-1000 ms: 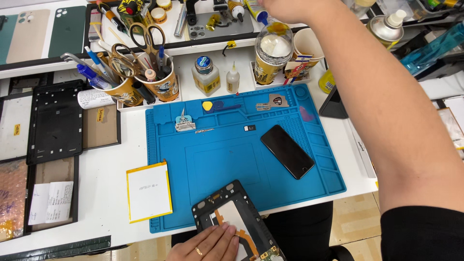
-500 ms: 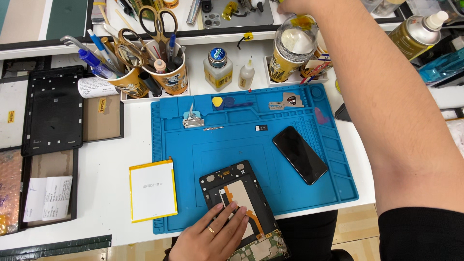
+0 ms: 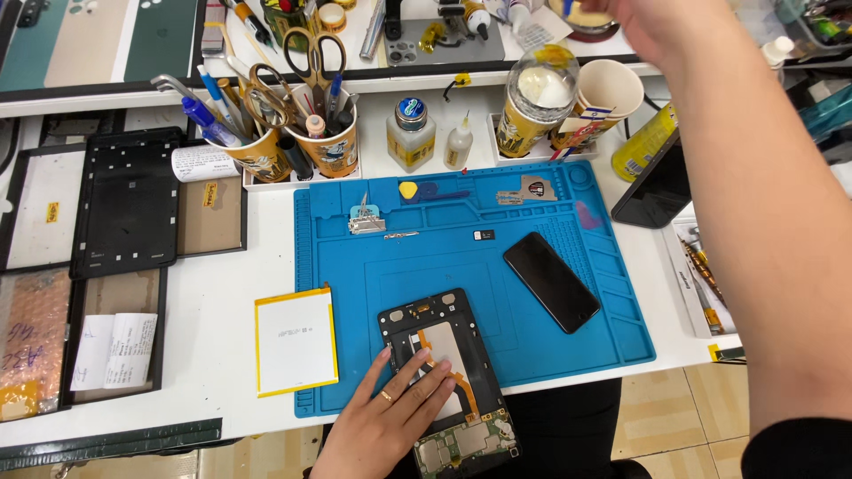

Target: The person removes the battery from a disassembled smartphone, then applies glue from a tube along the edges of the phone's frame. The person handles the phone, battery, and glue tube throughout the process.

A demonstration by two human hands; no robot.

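matt blue mat (image 3: 550, 346) (rubbery), glossy phone (image 3: 551, 282)

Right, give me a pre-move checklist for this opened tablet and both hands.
1. Left hand flat on the opened tablet: ok.
2. Tablet fully on the blue mat: not ok, its near end overhangs the edge.
3. Right hand holding a tool: cannot tell, it is blurred at the back shelf.
4. Battery pack lies apart from the tablet: ok.
5. Black phone lies apart from the tablet: ok.

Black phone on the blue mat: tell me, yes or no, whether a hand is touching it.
No. The black phone lies alone on the blue mat; the left hand presses on the opened tablet instead.
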